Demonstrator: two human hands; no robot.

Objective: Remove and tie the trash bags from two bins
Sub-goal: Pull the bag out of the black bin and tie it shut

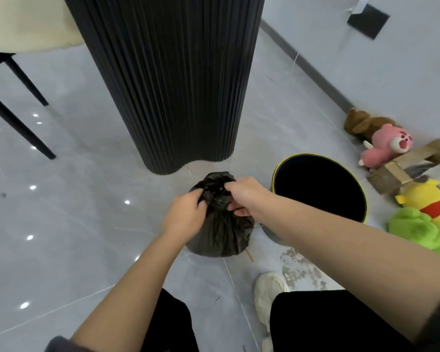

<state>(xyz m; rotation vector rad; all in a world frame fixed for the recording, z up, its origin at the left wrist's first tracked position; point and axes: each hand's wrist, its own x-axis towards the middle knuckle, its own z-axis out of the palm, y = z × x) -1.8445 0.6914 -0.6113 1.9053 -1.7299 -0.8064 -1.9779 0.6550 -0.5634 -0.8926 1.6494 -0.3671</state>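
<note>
Black fluted column stands just behind the trash bag; open bin just to its right, plush toys beyond. Bag sits upright on floor, gathered neck upward. Left hand and right hand both pinch the neck.

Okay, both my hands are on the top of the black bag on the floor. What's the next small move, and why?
Probably pull the two gathered ends apart to cinch the knot. The left hand and right hand both pinch the bunched neck of the black trash bag, which stands on the floor outside the bin. Whether the knot is finished is hidden.
</note>
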